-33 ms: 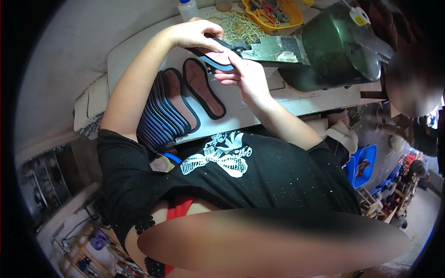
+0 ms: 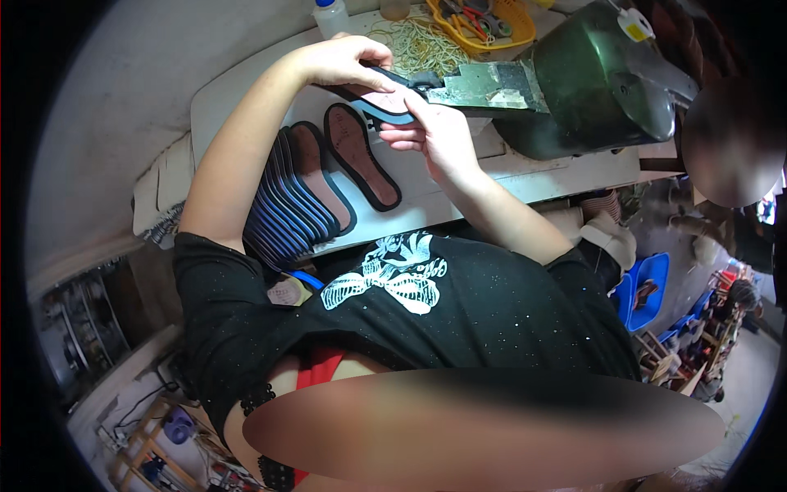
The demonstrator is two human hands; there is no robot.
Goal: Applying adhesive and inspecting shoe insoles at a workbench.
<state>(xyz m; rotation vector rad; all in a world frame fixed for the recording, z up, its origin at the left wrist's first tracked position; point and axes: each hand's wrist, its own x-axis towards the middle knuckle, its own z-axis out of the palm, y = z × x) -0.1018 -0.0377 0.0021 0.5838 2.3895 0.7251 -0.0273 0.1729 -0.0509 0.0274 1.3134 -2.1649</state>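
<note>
**Pinching a sole (image 2: 385, 102) beside a green machine (image 2: 570, 90)**

Pinched at upper centre of the frame, by the upper edge in left hand (image 2: 352, 62) and by the right end in right hand (image 2: 447, 141). Below, with a loose sole (image 2: 361, 156) on a white table (image 2: 428, 189) near a fanned row of soles (image 2: 283, 201); at the top, with tangled cord (image 2: 428, 53) beside a yellow basket (image 2: 467, 43).
</note>
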